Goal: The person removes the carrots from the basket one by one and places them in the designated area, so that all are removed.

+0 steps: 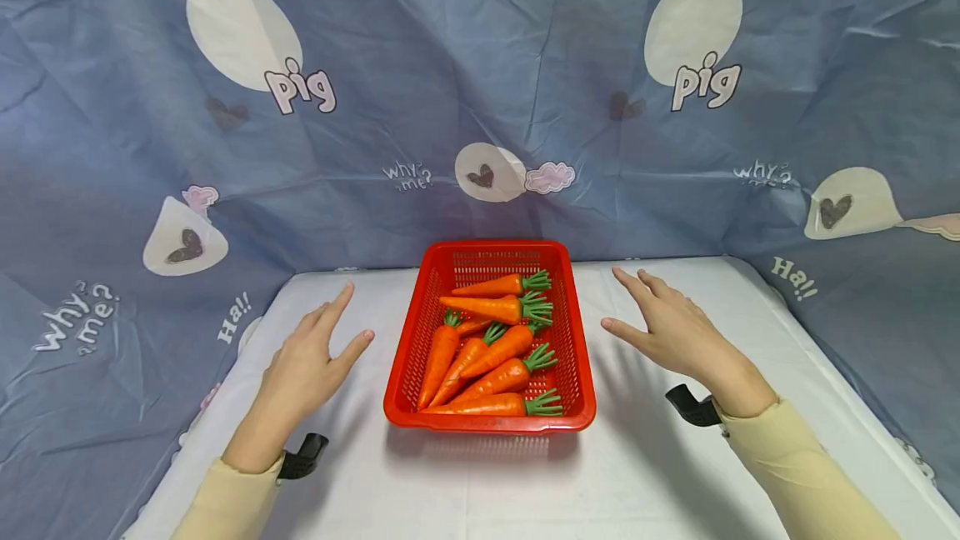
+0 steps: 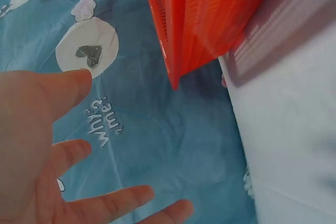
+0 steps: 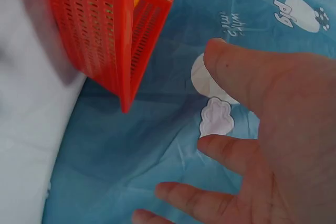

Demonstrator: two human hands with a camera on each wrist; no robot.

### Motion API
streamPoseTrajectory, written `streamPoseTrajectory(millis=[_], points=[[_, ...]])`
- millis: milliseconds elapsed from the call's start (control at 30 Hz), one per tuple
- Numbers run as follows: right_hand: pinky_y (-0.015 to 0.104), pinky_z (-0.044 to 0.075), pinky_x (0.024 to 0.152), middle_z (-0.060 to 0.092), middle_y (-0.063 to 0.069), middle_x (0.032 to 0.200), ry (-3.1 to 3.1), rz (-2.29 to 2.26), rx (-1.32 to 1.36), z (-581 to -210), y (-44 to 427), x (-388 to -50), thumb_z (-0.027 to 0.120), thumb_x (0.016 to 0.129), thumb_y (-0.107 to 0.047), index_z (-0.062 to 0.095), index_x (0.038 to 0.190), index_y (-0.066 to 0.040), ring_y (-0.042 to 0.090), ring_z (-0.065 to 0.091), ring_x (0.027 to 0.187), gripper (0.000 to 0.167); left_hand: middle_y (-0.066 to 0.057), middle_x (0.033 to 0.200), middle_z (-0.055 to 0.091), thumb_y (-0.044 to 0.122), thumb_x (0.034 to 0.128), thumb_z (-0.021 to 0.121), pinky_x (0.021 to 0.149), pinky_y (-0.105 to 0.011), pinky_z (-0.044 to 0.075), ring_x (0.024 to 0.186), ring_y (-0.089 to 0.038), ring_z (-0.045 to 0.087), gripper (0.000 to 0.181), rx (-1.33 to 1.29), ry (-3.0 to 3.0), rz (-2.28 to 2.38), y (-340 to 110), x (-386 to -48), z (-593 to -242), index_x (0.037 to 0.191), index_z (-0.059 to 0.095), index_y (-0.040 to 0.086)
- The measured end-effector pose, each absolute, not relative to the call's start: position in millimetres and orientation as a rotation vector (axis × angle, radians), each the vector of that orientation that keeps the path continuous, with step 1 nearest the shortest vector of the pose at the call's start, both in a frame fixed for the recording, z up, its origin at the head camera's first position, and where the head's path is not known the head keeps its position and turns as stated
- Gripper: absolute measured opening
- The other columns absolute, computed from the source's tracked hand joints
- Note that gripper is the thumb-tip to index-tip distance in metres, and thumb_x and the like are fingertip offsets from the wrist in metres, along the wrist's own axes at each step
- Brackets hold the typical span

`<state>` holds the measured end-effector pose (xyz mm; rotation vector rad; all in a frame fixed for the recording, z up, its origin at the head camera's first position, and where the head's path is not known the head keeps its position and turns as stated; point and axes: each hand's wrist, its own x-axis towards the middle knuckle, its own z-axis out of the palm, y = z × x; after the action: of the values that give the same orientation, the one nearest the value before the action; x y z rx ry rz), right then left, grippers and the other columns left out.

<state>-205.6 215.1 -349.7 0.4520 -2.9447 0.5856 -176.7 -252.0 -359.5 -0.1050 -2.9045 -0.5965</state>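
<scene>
A red plastic basket with perforated walls stands on the white-covered table, holding several orange carrots with green tops. To its left my left hand hovers with fingers spread, apart from the basket. On the other side my right hand is likewise raised, its fingers extended and touching nothing. The left wrist view shows the basket's wall beyond the thumb. In the right wrist view the basket's side appears at upper left, clear of the fingers.
A blue cloth printed with pigs, hearts and words hangs behind and beside the table. White cloth covers the tabletop. Black straps are worn at both wrists, below light yellow sleeves.
</scene>
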Motion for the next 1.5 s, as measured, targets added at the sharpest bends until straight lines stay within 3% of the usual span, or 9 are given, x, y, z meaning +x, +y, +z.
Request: streamPoseTrajectory(millis=[133,267,500,733,900,1000,1233,1500], points=[[0.078,0.043,0.107,0.045,0.036,0.16,-2.952,0.625,0.497,-351,209,-213,0.07,0.102,-0.046,0.037,0.167,-0.011,0.06,0.05,0.141,0.081,-0.032,0.152,0.055,0.049,0.105,0.065,0.099,-0.074,0.05,0.131,-0.052,0.061,0.08,-0.146,-2.884,-0.657,-253,-178,-365,0.172,0.028,0.024],[0.077,0.045,0.106,0.048,0.033,0.158,-2.969,0.653,0.519,-353,202,-219,0.069,0.102,-0.046,0.039,0.166,-0.012,0.056,0.053,0.14,0.079,-0.033,0.149,0.059,0.045,0.1049,0.067,0.097,-0.064,0.057,0.117,-0.047,0.072,0.078,-0.187,-2.888,-0.786,-255,-179,-372,0.17,0.032,0.02],[0.071,0.045,0.113,0.053,0.034,0.154,-2.947,0.783,0.595,-355,188,-232,0.073,0.102,-0.038,0.039,0.165,-0.004,0.052,0.053,0.141,0.079,-0.029,0.151,0.061,0.049,0.1054,0.065,0.098,-0.06,0.059,0.117,-0.042,0.075,0.081,-0.171,-2.956,-0.999,-256,-180,-378,0.172,0.026,0.024],[0.068,0.046,0.114,0.059,0.03,0.151,-2.926,0.818,0.66,-355,174,-247,0.073,0.101,-0.034,0.042,0.161,-0.002,0.051,0.055,0.138,0.075,-0.023,0.155,0.058,0.05,0.1045,0.066,0.082,-0.043,0.065,0.124,-0.038,0.071,0.083,-0.106,-2.959,-1.395,-257,-179,-386,0.172,0.02,0.036],[0.065,0.049,0.112,0.054,0.031,0.154,-2.951,0.889,0.663,-351,165,-255,0.072,0.101,-0.036,0.038,0.162,0.0,0.05,0.055,0.14,0.079,-0.026,0.154,0.054,0.041,0.1062,0.067,0.085,-0.05,0.066,0.128,-0.041,0.068,0.085,-0.104,-2.875,-1.656,-258,-181,-396,0.173,0.015,0.036],[0.062,0.051,0.109,0.056,0.031,0.151,-2.953,0.902,0.684,-349,162,-260,0.072,0.102,-0.037,0.037,0.163,0.0,0.047,0.058,0.133,0.081,-0.026,0.154,0.052,0.036,0.1066,0.067,0.087,-0.052,0.066,0.128,-0.04,0.068,0.084,-0.11,-2.832,-1.771,-258,-183,-402,0.172,0.015,0.038],[0.064,0.043,0.119,0.06,0.031,0.149,-2.955,0.895,0.776,-350,151,-277,0.074,0.101,-0.033,0.037,0.162,0.003,0.05,0.055,0.14,0.08,-0.029,0.157,0.045,0.029,0.1054,0.07,0.09,-0.052,0.065,0.13,-0.035,0.067,0.088,-0.116,-2.733,-2.029,-257,-184,-417,0.172,0.013,0.039],[0.062,0.042,0.12,0.059,0.031,0.149,-3.0,0.908,0.877,-358,131,-297,0.075,0.1,-0.031,0.04,0.16,0.004,0.049,0.055,0.141,0.077,-0.03,0.156,0.041,0.025,0.1048,0.07,0.087,-0.05,0.066,0.119,-0.03,0.068,0.087,-0.161,-2.682,-2.18,-249,-183,-430,0.172,0.015,0.038]])
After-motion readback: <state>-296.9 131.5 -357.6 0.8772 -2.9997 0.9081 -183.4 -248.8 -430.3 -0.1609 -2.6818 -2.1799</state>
